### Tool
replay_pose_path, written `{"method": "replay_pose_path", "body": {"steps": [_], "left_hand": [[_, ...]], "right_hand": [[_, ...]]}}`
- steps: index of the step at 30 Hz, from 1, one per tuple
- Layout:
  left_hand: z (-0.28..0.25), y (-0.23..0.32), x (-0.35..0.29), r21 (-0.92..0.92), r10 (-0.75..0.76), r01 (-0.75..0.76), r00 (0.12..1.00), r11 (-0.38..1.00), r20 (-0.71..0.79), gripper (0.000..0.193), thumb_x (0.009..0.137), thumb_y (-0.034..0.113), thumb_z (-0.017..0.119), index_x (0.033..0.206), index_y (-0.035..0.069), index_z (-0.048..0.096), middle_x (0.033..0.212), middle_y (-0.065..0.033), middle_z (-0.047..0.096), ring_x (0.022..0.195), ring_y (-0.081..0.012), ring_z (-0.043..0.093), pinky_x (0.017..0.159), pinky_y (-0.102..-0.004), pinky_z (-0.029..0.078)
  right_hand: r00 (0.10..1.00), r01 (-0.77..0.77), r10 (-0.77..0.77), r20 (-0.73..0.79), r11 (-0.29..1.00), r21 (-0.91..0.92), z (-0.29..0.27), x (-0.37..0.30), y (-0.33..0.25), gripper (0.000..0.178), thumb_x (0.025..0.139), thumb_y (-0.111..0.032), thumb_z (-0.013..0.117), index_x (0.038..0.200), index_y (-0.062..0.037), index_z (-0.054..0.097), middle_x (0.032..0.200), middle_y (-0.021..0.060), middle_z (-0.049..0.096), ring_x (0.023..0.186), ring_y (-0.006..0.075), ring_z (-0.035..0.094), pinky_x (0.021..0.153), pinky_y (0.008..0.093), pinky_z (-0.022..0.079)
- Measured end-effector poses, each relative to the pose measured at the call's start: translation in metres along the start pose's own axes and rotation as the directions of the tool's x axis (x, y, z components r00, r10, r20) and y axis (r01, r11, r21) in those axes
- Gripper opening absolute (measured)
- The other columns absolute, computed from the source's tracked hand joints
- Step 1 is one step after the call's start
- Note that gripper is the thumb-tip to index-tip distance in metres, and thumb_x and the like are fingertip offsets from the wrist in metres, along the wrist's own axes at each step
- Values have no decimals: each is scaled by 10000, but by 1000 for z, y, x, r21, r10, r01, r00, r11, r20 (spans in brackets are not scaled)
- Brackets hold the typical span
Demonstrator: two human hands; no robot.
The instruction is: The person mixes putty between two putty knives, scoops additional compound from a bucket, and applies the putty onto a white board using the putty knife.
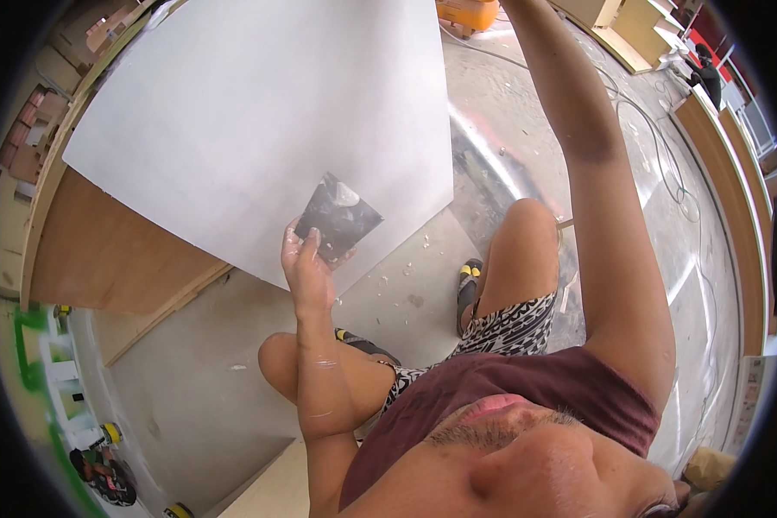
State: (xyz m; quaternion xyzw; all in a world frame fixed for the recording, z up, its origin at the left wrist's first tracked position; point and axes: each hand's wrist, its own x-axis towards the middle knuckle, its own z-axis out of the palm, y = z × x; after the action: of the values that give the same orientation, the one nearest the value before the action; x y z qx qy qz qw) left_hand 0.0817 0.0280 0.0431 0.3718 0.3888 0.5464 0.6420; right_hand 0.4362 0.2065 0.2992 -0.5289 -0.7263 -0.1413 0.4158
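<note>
My left hand (309,268) is closed around the lower edge of a dark square flat plate (341,226). A dab of white paste (346,195) sits near the plate's top corner, and whitish smears mark the rest of it. White residue also shows on my fingers. Behind the plate stretches a large smooth white panel (259,104), its lower corner close to my left wrist. My right arm (591,164) reaches up and away past the top edge of the picture, so the right hand is out of sight.
Brown plywood (121,242) with a wooden edge strip stands left of the panel. An orange tank-like machine (468,14) is at the top, and a hose (665,155) loops over the concrete floor (388,298). Long wooden boards (721,190) line the right. Another person (706,76) is far right.
</note>
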Motion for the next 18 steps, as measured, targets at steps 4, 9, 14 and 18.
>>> {"method": "replay_pose_path", "body": {"steps": [4, 9, 14, 18], "left_hand": [[2, 0, 0, 13, -4, 4, 1000, 1000, 0, 282, 966, 101, 453, 1236, 30, 419, 1117, -126, 597, 911, -238, 673, 675, -425, 616], [-3, -3, 2, -19, -46, 46, 999, 999, 10, 346, 963, 99, 465, 1299, 36, 412, 1184, -113, 550, 1002, -222, 592, 744, -491, 584], [-1, 1, -2, -9, -34, 33, 998, 999, -48, 327, 960, 121, 486, 1269, 43, 416, 1131, -124, 595, 925, -235, 666, 682, -437, 609], [-4, -2, -1, -27, -37, 36, 998, 999, -48, 341, 959, 132, 494, 1279, 43, 412, 1147, -119, 586, 947, -233, 657, 689, -433, 606]], "right_hand": [[996, 72, -75, -41, 995, -67, 5, 7, 3, 415, 845, -2, 503, 1188, -158, 677, 1084, 190, 681, 984, 346, 660, 849, 413, 510], [988, 125, -136, -75, 984, -128, 18, 10, 10, 498, 813, 61, 450, 1182, -178, 685, 1077, 189, 679, 979, 356, 655, 835, 429, 516], [997, 58, -67, -40, 978, -203, 28, -14, -2, 531, 785, 84, 440, 1197, -159, 668, 1109, 182, 671, 1026, 352, 642, 870, 426, 518], [965, 199, -229, -130, 957, -213, 62, -81, 26, 527, 754, 86, 458, 1199, -108, 662, 1184, 146, 656, 1118, 328, 607, 947, 409, 480]]}}
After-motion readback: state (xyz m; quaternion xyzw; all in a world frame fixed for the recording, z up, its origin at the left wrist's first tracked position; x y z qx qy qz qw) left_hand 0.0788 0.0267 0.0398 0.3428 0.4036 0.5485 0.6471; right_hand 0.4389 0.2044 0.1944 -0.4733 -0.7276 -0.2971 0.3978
